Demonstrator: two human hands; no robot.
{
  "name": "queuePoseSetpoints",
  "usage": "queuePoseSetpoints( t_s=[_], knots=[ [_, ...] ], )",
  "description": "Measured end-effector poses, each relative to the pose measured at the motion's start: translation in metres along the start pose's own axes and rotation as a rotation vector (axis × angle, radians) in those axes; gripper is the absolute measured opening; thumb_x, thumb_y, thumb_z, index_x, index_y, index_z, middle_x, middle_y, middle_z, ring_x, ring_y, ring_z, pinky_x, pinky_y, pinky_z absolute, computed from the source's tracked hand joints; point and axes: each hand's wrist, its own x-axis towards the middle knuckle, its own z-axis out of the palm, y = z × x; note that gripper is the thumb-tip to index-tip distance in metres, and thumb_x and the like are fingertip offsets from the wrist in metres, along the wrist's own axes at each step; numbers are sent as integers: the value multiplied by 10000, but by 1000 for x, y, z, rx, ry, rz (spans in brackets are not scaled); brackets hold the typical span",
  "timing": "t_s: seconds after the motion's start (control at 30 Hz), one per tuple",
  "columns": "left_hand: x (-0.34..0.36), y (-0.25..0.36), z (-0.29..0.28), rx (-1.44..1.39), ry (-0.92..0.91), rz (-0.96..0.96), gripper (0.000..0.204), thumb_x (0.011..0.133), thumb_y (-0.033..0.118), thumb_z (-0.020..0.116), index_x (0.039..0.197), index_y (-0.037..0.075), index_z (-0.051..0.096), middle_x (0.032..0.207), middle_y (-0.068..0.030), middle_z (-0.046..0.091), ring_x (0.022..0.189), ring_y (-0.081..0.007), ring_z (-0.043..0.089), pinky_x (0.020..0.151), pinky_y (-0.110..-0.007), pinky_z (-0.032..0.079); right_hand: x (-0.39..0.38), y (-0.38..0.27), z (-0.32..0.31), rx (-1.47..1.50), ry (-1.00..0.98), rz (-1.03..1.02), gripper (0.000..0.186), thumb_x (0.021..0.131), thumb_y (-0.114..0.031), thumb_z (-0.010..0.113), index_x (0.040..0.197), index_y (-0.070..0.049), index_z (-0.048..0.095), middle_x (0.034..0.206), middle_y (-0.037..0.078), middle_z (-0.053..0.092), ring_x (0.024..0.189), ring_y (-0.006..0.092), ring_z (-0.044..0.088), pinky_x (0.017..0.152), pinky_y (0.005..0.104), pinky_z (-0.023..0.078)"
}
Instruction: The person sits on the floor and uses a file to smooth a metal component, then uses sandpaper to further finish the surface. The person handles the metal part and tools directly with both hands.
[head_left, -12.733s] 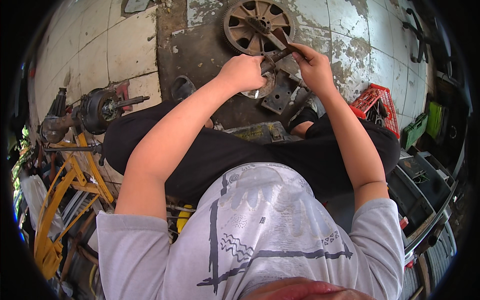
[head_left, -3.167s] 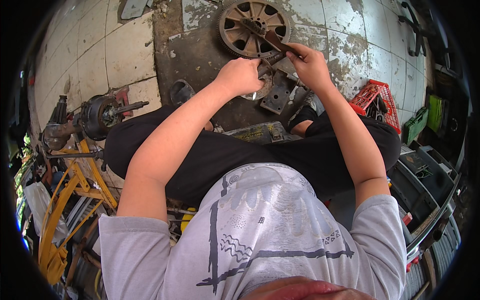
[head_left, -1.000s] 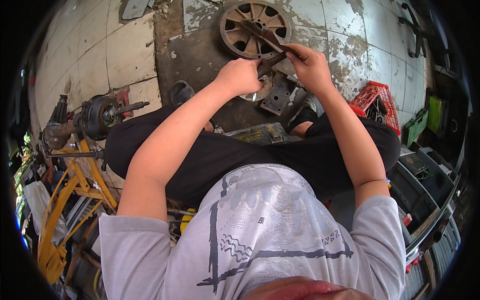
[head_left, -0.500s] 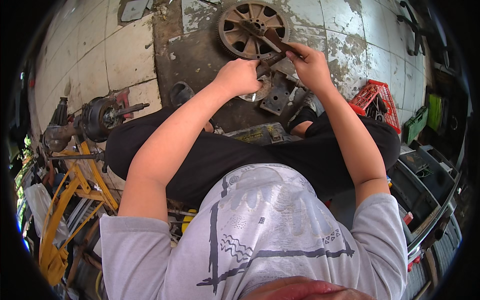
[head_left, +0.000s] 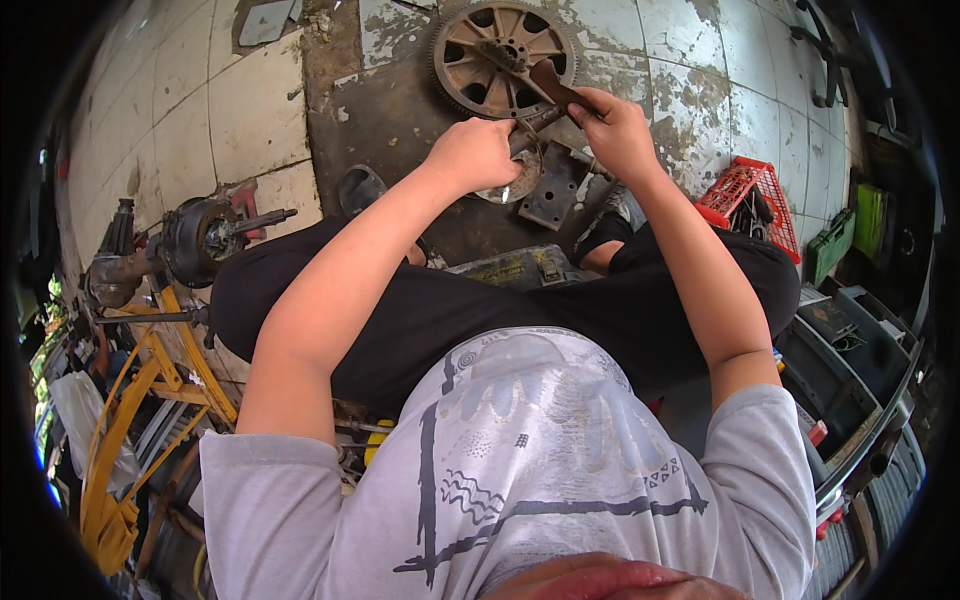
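My left hand [head_left: 476, 156] is closed around a dark, rusty metal part [head_left: 525, 143], most of it hidden by the fingers. A thin curved edge shows beside it. Pinched in my right hand [head_left: 620, 138] is a stiff brown sheet [head_left: 552, 84], which looks like a folded piece of sandpaper. It is held just above the far end of the metal part; whether they touch I cannot tell. Beyond both hands a rusty toothed flywheel [head_left: 463, 65] lies flat on the floor, with a wire brush [head_left: 497, 53] across it, its handle partly covered by the sheet.
Below my hands are a round metal disc [head_left: 520, 185] and a block with holes [head_left: 550, 198]. A dark cup-like part [head_left: 361, 188] stands left. A red plastic basket of tools [head_left: 752, 205] is at right. An axle-like assembly [head_left: 190, 240] and yellow frame [head_left: 150, 385] stand at left.
The brown sheet has shifted slightly and hides more of the brush handle. My right hand has moved a little toward the left; my left hand stays nearly in place.
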Motion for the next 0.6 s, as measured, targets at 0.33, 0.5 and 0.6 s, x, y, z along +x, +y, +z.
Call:
queuePoseSetpoints(
  t_s=[0.33,0.5,0.6],
  knots=[
    [-4,5,-5,-7,-9,-4,561,778,346,784,1224,10,738,1051,-276,782,1045,-446,754,952,-532,605,-3,-9,-6,16,22,-23,278,1041,-189,761,1265,-26,777,816,128,742,725,145,586,717,341,520],
    [-3,4,-6,-8,-18,-15,547,780,340,782,1217,15,739,1041,-271,784,1048,-449,752,950,-533,604,-1,-7,-5,41,-22,69,277,1045,-193,759,1266,-27,775,809,120,729,728,143,572,715,337,514],
    [-3,6,-5,9,-7,-12,540,781,334,778,1222,24,742,1034,-267,785,1046,-444,754,948,-531,605,1,-6,-4,21,-19,38,277,1045,-195,760,1271,-36,775,813,119,727,727,144,562,712,337,509]
  ],
)
